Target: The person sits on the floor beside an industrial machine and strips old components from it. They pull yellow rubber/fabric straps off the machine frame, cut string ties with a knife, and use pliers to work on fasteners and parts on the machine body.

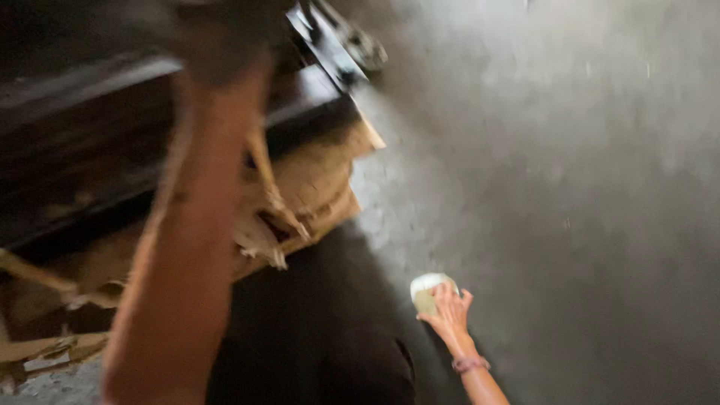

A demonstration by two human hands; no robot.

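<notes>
We see our right hand (450, 309) low in the frame, fingers spread and curled over a small pale round object (429, 292) with a smooth, off-white rim and a duller greenish-tan face; the grip is closed on it, and it sits down at the grey concrete floor (570, 187), which looks rough and mottled. A thin pinkish band (470, 364) circles that wrist. Our left arm (187, 247) rises large and blurred through the left of the picture, and its hand runs up into the dark top edge, so we cannot tell how that grip stands or what it touches. Behind it lie torn brown cardboard sheets (311, 191) with ragged, fibrous edges, under dark wooden furniture (90, 127). A dark metal fitting (337, 45) near the top is too smeared to identify
</notes>
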